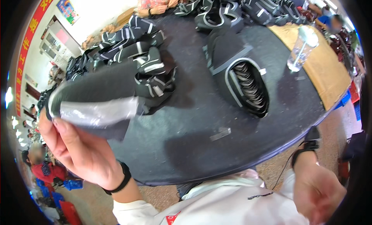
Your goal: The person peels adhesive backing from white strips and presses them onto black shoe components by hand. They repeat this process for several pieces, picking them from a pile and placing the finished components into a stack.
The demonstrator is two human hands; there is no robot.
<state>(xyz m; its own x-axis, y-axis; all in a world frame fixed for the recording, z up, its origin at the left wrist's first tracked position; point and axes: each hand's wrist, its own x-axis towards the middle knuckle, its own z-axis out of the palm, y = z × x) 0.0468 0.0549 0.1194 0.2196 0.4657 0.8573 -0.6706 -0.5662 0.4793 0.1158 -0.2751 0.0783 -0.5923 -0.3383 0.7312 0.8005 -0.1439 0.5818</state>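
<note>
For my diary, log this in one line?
Left hand: holding dark piece with shiny strip | Right hand: blurred, contents unclear | Table: dark stack, clear container

1. Nine o'clock: black panel [93, 83], matt, cloth-like; along it, a plastic strip [99, 111], clear, glossy.
2. Centre: tabletop [186, 147], smooth, dull sheen.
3. Two o'clock: drink cup [300, 54], shiny, see-through; cardboard sheet [334, 79], matt.

Piled black trimmed pieces [133, 49], a dark worktable [174, 128], blue bins [73, 184] and a co-worker [52, 172] show a workshop.
</note>
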